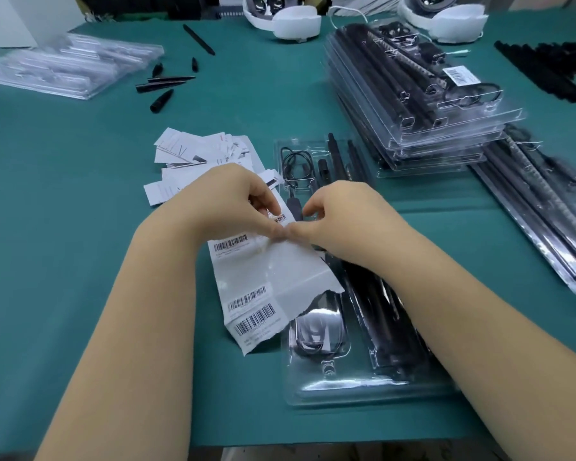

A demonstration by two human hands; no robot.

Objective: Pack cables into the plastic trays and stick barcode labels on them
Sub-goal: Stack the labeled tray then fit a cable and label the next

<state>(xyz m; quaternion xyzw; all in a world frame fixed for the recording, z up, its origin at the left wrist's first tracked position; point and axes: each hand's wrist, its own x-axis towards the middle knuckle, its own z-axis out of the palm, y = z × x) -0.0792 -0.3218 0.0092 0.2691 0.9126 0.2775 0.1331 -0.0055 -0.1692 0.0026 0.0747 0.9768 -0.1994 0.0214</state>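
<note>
Step in hand: labelling, not packing. Both hands meet over the label sheet [263, 277], a strip of backing paper with several barcode stickers left on it and bare patches where others look to have come off. The left hand [233, 194] has its fingers curled and pinches the sheet near its top edge; the right hand [343, 221] also has curled fingers, with thumb and forefinger tip meeting the left ones at a small barcode label [280, 218], apparently peeling it off the backing. Whether the label is fully free cannot be told; fingers cover the edge. The sheet lies partly over the near tray [363, 390], a clear plastic tray directly under the hands, already loaded with a coiled cable [316, 331] and long black rods, so packing looks done for this unit and it has no visible sticker yet. To the right is a stack of finished trays [446, 128], the top one carrying a barcode sticker, which suggests where the label goes. A pile of paper cards [203, 154] sits just beyond the left hand, and empty trays [64, 68] sit far left on the green table [80, 227]. Next move likely needs: lift the label clean with the right hand, keep the sheet pinned with the left, clear the sheet off the tray, then press the label flat on the lid without creasing.
</note>
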